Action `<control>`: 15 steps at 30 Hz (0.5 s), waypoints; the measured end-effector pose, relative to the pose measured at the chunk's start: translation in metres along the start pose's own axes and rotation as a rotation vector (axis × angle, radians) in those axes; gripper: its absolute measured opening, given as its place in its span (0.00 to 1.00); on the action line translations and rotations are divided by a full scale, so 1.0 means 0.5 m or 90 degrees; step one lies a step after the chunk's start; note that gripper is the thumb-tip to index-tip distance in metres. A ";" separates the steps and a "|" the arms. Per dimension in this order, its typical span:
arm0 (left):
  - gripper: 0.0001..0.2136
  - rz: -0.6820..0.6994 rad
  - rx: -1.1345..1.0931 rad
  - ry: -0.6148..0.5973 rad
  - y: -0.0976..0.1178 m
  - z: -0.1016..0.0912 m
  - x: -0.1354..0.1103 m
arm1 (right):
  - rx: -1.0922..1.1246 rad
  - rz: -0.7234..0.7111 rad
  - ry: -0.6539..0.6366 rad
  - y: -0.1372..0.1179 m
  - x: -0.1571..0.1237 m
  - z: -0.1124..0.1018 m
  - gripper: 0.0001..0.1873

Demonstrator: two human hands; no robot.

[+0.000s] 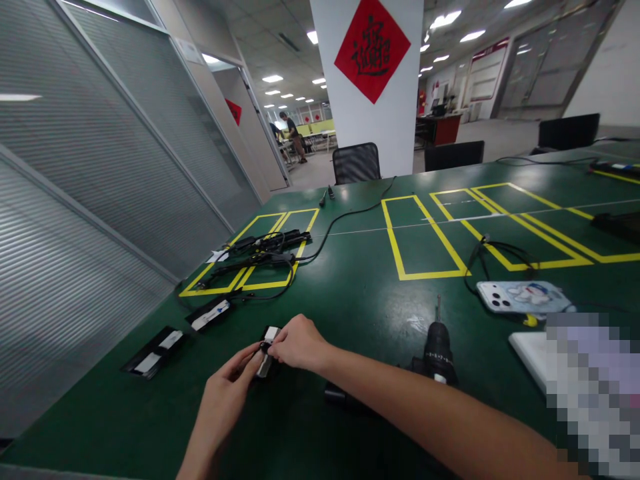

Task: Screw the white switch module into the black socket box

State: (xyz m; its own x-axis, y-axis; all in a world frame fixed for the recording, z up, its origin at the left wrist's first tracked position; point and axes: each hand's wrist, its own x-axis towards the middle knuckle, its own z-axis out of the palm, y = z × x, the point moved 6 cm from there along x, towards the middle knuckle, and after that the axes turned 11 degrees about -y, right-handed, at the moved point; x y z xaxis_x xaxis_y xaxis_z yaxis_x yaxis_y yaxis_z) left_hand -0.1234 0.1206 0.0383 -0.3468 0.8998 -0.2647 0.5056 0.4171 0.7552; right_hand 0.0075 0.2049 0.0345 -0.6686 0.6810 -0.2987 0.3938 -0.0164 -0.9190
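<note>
My left hand [231, 381] and my right hand [301, 343] meet over the green table, left of the middle. Their fingertips are closed on a small black part [265, 347], whose kind I cannot make out. Directly beneath it is a small white-and-black block [271, 333], partly hidden by the fingers. To the right, a black power drill [439, 350] with a thin bit lies on the table, its lower portion covered by my right forearm.
Flat black pieces with white labels [159, 350] lie at left. Black cables [270, 247] sit across yellow tape rectangles. A phone in a patterned case [525, 297] and a white object [530, 353], partly pixelated, are at right. Chairs [357, 163] stand beyond the table [360, 293].
</note>
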 end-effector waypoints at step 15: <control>0.21 0.012 -0.002 0.020 0.000 0.006 0.016 | -0.075 0.018 0.106 -0.012 -0.020 0.002 0.11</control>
State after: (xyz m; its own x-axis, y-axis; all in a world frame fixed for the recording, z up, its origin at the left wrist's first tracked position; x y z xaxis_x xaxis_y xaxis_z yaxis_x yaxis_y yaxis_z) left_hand -0.1239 0.1281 0.0344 -0.3617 0.9032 -0.2312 0.5094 0.3992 0.7623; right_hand 0.0111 0.1974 0.0430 -0.5468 0.7930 -0.2688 0.4887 0.0416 -0.8714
